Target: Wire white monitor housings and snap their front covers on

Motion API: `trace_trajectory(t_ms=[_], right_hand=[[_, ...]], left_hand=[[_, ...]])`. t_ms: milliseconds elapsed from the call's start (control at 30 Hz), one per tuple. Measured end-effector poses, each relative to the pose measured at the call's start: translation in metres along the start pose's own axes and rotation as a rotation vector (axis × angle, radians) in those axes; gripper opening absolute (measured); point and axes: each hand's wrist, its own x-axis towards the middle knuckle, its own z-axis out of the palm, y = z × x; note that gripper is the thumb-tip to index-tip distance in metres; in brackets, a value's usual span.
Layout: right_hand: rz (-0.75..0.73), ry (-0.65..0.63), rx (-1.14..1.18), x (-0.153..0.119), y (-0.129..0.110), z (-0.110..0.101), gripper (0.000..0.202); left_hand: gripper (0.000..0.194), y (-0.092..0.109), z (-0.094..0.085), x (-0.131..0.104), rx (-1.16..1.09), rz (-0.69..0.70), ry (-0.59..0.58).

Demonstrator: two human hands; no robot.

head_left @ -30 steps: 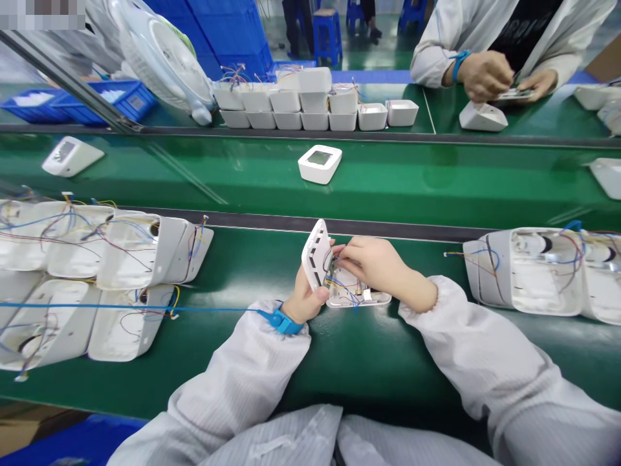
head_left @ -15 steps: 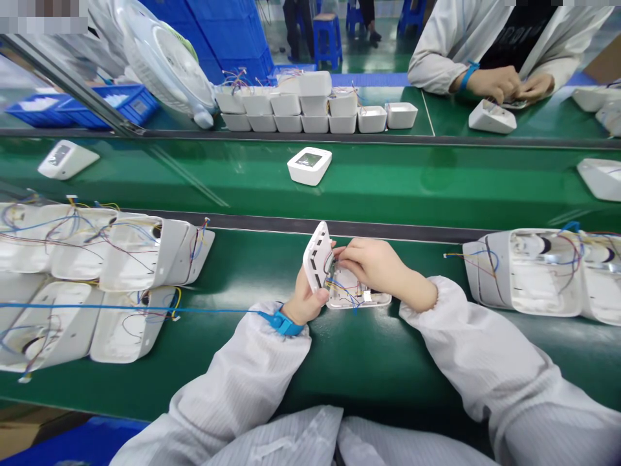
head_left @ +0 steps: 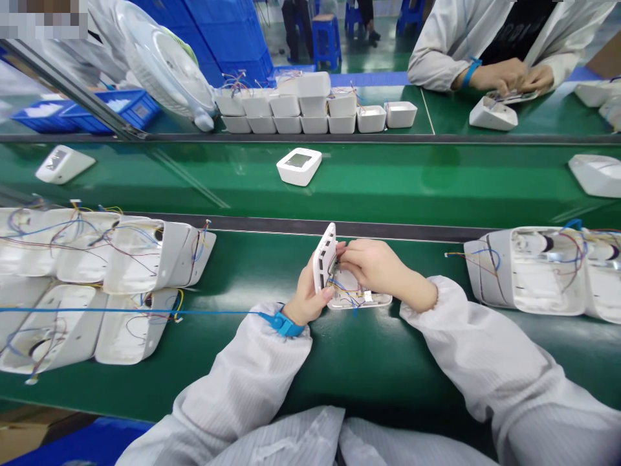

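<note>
Bright, fairly even light, seemingly from above, leaves a soft sheen on the bench (head_left: 247, 259) and pale reflected streaks on the belt (head_left: 388, 184). The bench darkens towards the coat (head_left: 276, 443). The panel (head_left: 324, 259) looks reasonably sharp. Wide-angle distortion stretches the outermost housings (head_left: 547, 278); 1 pixelated block covers the top left corner.

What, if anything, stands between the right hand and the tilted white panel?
Nothing visible does: the right hand is at the inner side of the white panel, which the left hand holds. Coloured wires show lower down; exact contact is hidden.
</note>
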Motion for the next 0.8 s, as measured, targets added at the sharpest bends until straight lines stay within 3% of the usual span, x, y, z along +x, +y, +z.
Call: trace_trajectory(t_ms=[367, 533, 800], right_hand=[[-0.006, -0.021, -0.03, 0.0012, -0.0027, -0.0013, 0.015], [0.046, -0.073, -0.108, 0.0005, -0.0025, 0.0005, 0.014], [0.185, -0.102, -0.097, 0.0023, -0.0073, 0.0033, 0.018]], left_hand=[[0.085, -0.0046, 0.0025, -0.0057, 0.079, -0.031, 0.042], [0.078, -0.0058, 0.0012, -0.0064, 0.065, -0.009, 0.014], [0.081, 0.0009, 0.002, -0.0005, -0.116, -0.039, 0.012]])
